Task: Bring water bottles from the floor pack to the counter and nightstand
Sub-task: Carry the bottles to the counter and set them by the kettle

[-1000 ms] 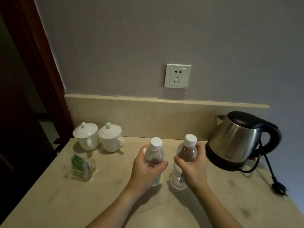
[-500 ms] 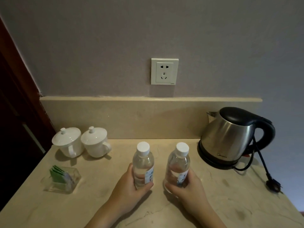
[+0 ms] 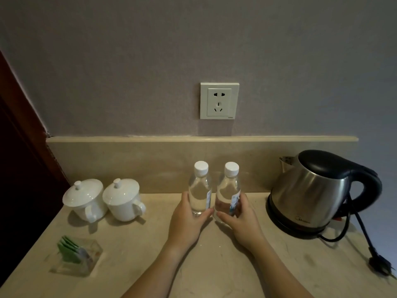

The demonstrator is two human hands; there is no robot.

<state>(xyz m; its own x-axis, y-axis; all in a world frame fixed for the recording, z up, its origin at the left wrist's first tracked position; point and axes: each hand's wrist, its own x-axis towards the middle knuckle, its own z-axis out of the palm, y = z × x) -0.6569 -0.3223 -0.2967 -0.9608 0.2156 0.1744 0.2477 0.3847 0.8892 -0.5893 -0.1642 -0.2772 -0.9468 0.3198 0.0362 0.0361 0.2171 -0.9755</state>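
While gripped, both bottles (image 3: 200, 190) upright.

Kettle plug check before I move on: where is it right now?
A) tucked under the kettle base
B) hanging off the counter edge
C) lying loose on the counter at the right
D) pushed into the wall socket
C: the plug lies on the counter right of the kettle, and the wall socket has nothing in it.
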